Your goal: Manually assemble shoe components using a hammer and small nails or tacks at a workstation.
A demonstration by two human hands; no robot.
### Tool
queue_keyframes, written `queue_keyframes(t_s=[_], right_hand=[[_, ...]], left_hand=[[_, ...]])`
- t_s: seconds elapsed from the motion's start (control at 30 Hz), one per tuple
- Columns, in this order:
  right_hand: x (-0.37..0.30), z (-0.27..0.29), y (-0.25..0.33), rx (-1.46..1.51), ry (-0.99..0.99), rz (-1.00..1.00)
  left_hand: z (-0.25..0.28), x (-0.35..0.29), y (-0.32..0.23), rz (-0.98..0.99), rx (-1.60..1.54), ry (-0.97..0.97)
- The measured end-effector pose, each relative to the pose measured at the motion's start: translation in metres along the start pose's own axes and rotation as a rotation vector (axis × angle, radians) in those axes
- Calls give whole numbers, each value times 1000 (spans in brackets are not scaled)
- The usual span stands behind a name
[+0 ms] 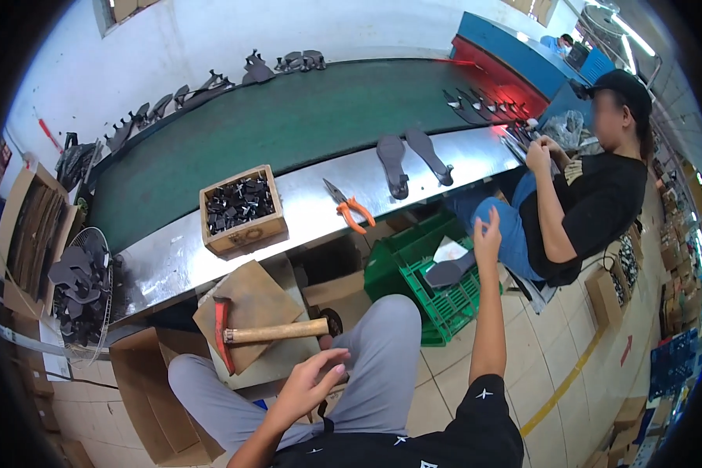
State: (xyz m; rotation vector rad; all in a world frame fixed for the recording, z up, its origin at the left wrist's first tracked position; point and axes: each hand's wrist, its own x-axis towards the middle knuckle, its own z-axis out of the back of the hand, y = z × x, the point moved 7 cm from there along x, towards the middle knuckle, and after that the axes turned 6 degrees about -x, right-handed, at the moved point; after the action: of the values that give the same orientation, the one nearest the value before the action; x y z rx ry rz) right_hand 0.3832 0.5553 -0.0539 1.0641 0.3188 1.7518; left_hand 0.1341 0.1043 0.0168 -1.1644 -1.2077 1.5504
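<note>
My left hand [313, 382] hovers over my lap, palm turned inward, fingers apart and holding nothing. A hammer [277, 331] with a red head and wooden handle lies just beyond it on a brown board [249, 292]. Raised out to the right, my right hand [487, 234] has its fingers spread with nothing between them. Beside that wrist, a dark shoe sole [446, 271] rests on or over a green crate [433, 312]; whether it touches the wrist I cannot tell. Two more heeled soles [392, 165] lie on the metal ledge, left of orange-handled pliers' far side. The pliers [349, 207] lie on that ledge.
A wooden box [246, 232] of small black heel pieces stands on the metal ledge [160, 269] along a green conveyor belt [273, 129]. At right sits a co-worker [585, 187]. A wire basket [86, 292] of dark parts and a cardboard box [152, 390] are at left.
</note>
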Motion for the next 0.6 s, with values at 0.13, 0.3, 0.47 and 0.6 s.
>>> queue_keyframes(t_s=[0.13,0.3,0.47,0.6], right_hand=[[81,-77,73,-47,-31,233],[152,-108,69,-115,130,114],[9,-55,327,1046,444,-239],[-147,6,467,1150,1272,110]], left_hand=[[8,-6,-7,-6,18,-7],[9,1,-40,-127,114,56],[53,5,-108,-614,592,-452],[107,-15,-149,-657,670,-802]])
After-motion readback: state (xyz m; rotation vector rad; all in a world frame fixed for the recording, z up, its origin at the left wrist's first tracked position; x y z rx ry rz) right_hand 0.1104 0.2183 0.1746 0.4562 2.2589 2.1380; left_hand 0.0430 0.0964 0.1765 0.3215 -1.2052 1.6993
